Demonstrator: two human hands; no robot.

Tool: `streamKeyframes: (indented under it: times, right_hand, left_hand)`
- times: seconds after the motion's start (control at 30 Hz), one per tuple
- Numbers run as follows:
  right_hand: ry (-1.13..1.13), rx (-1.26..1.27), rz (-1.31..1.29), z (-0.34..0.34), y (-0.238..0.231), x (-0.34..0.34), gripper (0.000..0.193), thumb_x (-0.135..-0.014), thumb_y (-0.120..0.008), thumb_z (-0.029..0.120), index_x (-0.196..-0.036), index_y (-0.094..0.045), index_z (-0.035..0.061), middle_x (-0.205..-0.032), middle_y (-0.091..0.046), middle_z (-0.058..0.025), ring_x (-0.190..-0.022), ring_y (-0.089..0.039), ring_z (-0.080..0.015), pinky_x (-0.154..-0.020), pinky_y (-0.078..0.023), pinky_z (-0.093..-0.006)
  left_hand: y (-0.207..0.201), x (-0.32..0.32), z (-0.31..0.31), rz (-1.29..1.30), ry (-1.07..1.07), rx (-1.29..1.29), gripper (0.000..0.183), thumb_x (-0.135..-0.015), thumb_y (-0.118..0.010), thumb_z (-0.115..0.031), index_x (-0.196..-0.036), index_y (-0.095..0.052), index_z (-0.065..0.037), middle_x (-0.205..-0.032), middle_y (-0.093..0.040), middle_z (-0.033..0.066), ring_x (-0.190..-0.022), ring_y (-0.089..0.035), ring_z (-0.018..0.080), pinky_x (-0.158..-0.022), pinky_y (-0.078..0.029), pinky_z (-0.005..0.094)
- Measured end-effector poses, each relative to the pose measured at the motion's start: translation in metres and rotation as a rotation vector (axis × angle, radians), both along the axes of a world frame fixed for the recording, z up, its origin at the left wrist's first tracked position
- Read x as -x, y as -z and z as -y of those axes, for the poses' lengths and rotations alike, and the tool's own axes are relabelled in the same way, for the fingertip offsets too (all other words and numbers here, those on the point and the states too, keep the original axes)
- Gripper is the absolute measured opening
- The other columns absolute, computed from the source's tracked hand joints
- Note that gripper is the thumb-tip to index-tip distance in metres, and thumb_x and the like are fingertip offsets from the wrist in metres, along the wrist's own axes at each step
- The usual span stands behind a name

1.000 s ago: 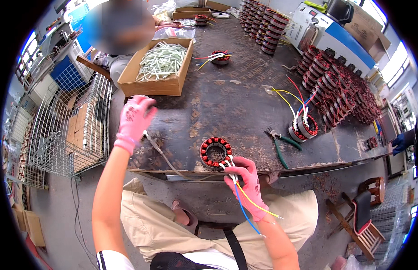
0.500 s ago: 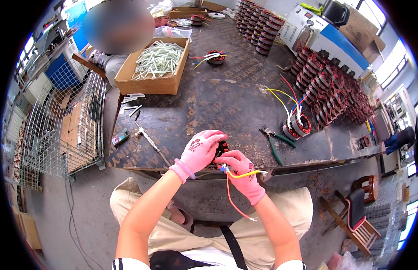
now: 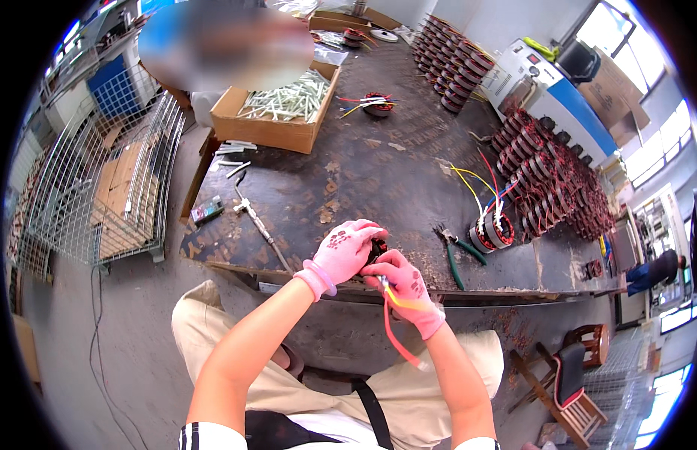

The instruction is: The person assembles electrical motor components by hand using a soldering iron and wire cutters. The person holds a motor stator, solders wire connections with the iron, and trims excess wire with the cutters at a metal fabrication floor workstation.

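Note:
Both my hands wear pink gloves and meet at the near edge of the dark workbench (image 3: 378, 172). My left hand (image 3: 343, 251) is closed over a small wound stator core (image 3: 377, 249), which is mostly hidden beneath it. My right hand (image 3: 405, 289) pinches the core's coloured lead wires (image 3: 393, 330); red and yellow leads hang down over the bench edge toward my lap.
Green-handled pliers (image 3: 455, 255) and another stator with coloured leads (image 3: 492, 229) lie to the right. A metal rod tool (image 3: 258, 221) lies to the left. A cardboard box of white sleeves (image 3: 277, 112), stacked stators (image 3: 551, 180), a wire cage (image 3: 93, 187) and a blurred person stand around.
My left hand came back from the left side of the bench onto the stator core. Both hands now hold it at the bench edge, and the leads hang lower.

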State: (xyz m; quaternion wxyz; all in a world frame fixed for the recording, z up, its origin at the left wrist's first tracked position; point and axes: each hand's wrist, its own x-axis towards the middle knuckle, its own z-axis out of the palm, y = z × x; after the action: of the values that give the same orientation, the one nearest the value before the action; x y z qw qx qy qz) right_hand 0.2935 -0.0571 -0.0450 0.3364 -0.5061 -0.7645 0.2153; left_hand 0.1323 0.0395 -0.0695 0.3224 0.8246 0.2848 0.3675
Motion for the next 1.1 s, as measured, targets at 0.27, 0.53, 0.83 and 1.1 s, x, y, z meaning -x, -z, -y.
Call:
streamKeyframes:
  times: [0.27, 0.53, 0.83, 1.1]
  right_hand:
    - [0.187, 0.046, -0.470, 0.025, -0.090, -0.009, 0.015, -0.083, -0.068, -0.003, -0.094, -0.075, 0.0038, -0.091, -0.054, -0.0011, -0.063, -0.054, -0.0071, -0.051, -0.042, -0.0206]
    - [-0.398, -0.308, -1.209, 0.054, -0.216, -0.114, 0.026, -0.102, -0.053, 0.022, -0.118, -0.059, 0.0024, -0.093, -0.055, -0.0028, -0.058, -0.045, -0.0062, -0.055, -0.040, -0.0197]
    - [-0.019, 0.372, -0.610, -0.081, -0.164, 0.010, 0.025, -0.100, -0.058, 0.020, -0.117, -0.064, 0.0029, -0.090, -0.066, -0.0021, -0.080, -0.063, -0.0094, -0.072, -0.053, -0.0256]
    - [-0.113, 0.373, -0.726, -0.292, -0.175, 0.081, 0.042, -0.093, -0.062, 0.004, -0.130, -0.043, -0.0019, -0.104, -0.063, -0.0088, -0.085, -0.065, -0.0155, -0.076, -0.057, -0.0303]
  left_hand:
    - [0.002, -0.001, 0.000, -0.082, -0.011, -0.082, 0.030, -0.086, -0.051, -0.001, -0.109, -0.068, -0.009, -0.113, -0.064, 0.0093, -0.108, -0.060, 0.0309, -0.096, -0.047, 0.0397]
    - [0.001, -0.001, 0.001, -0.061, -0.036, -0.070, 0.032, -0.086, -0.050, -0.001, -0.110, -0.068, -0.009, -0.113, -0.064, 0.0085, -0.109, -0.059, 0.0311, -0.096, -0.047, 0.0390]
    - [0.006, -0.001, -0.003, 0.006, -0.036, -0.100, 0.033, -0.081, -0.053, 0.000, -0.109, -0.068, -0.007, -0.112, -0.065, 0.0137, -0.107, -0.060, 0.0333, -0.096, -0.048, 0.0414]
    - [0.003, -0.007, 0.005, -0.020, 0.009, -0.075, 0.034, -0.085, -0.050, -0.001, -0.115, -0.066, -0.007, -0.117, -0.063, 0.0129, -0.113, -0.058, 0.0330, -0.100, -0.045, 0.0415]
